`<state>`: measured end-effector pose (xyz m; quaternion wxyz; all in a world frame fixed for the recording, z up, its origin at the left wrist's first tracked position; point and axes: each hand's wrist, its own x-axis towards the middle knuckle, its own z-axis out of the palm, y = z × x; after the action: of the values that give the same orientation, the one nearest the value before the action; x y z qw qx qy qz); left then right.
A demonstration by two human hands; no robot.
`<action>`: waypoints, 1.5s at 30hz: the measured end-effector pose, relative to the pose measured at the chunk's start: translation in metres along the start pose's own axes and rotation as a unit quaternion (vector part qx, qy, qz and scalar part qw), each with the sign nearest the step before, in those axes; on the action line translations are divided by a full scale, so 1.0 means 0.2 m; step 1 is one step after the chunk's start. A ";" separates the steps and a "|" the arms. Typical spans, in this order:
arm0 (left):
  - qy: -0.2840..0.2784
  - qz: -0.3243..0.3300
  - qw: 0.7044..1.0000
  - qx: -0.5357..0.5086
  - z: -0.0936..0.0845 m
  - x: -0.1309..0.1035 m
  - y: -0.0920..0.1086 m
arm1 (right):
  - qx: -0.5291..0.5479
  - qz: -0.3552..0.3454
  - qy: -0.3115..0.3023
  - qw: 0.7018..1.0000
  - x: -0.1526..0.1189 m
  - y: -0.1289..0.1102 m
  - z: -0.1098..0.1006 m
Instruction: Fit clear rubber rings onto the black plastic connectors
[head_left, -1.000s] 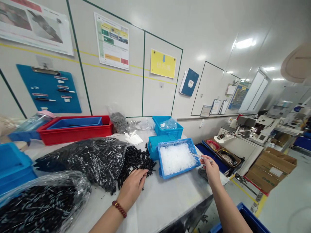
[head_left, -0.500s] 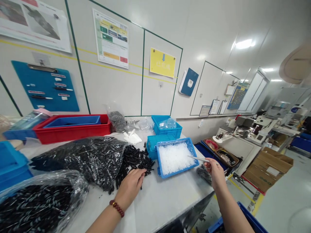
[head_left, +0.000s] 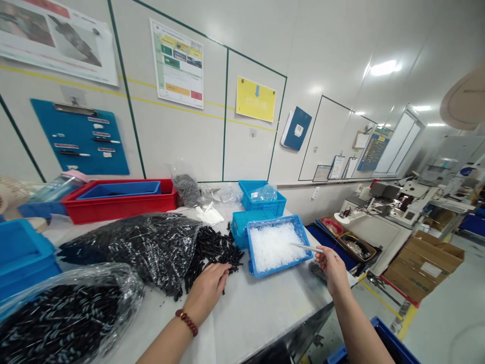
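My right hand (head_left: 330,265) is closed around metal tweezers (head_left: 307,247), whose tips reach over the small white translucent pieces (head_left: 276,245) in a tilted blue tray (head_left: 261,273). The tray's far side rests on an overturned blue bin (head_left: 239,228). My left hand (head_left: 209,287), with a beaded bracelet on its wrist, lies at the near edge of a pile of short black tube-like parts (head_left: 212,247). Its fingers are pressed together and bent downward; whatever lies under the fingertips is hidden. Beside the pile is a big clear bag of black parts (head_left: 136,242).
Another bag of black parts (head_left: 68,313) lies at the front left, near stacked blue bins (head_left: 26,247). A red bin (head_left: 125,202) and a blue bin (head_left: 261,202) stand along the wall. Grey cloth (head_left: 317,273) lies by the table's right edge. Cardboard boxes (head_left: 422,268) are on the floor.
The tweezer tips have shifted slightly left over the white pieces, along with my right hand. The whole view has moved a little; my left hand stays by the black pile.
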<state>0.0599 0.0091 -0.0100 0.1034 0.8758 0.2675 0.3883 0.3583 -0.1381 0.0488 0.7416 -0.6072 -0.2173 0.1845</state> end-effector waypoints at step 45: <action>0.025 0.003 1.000 -0.010 -0.01 0.01 0.04 | -0.238 -0.216 -0.035 0.946 -0.02 0.07 0.11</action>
<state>0.0631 0.0033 -0.0041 0.1044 0.8653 0.2637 0.4132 0.3427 -0.1202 0.0387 0.5893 -0.6979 -0.4068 -0.0156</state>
